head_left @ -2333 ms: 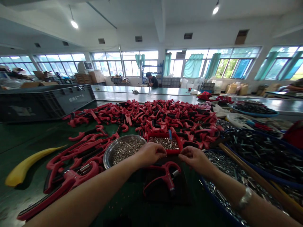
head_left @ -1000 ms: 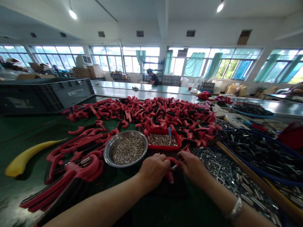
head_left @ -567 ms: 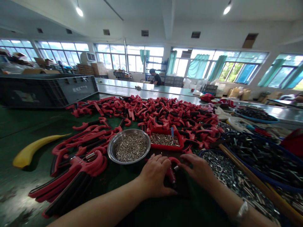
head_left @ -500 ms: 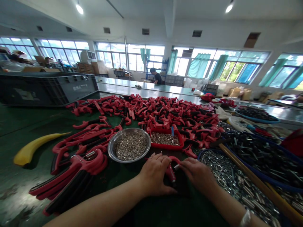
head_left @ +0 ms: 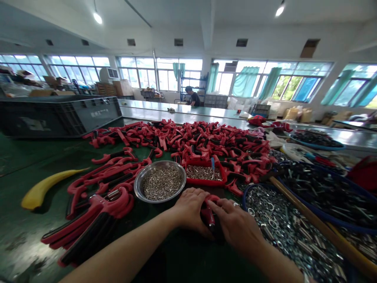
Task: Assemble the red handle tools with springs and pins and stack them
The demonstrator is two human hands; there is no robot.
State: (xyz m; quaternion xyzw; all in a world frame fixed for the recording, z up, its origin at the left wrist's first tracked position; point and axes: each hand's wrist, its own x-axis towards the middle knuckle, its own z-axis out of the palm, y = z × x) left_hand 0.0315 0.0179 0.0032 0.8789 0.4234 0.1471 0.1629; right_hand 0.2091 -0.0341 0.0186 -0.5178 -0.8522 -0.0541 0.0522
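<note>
A red plastic handle with black parts point(head_left: 209, 215) is between my hands on the dark work surface. My left hand point(head_left: 191, 208) grips it from the left, fingers over its far end and thumb at the near side. From the right, my right hand point(head_left: 240, 226) has its fingers pressed onto the curved top of the handle; whatever is under the fingertips is hidden. Just beyond stand a red tray point(head_left: 203, 182) of small metal pins with a blue-handled tool point(head_left: 213, 167) in it, and a steel bowl point(head_left: 138, 182) full of short metal pins.
Red handles point(head_left: 188, 137) are heaped across the table, with more stacked point(head_left: 100, 212) at left. A banana point(head_left: 44, 188) and grey crate point(head_left: 100, 114) lie further left. At right are a basin of rings and springs point(head_left: 273, 220), a hammer point(head_left: 306, 208) and black-headed bolts point(head_left: 321, 188). One person point(head_left: 193, 96) sits far back.
My right hand has shifted left and over the handle, its fingers now covering the curved end where a spring-like metal piece showed. My left hand stays on the handle. The view has tilted slightly.
</note>
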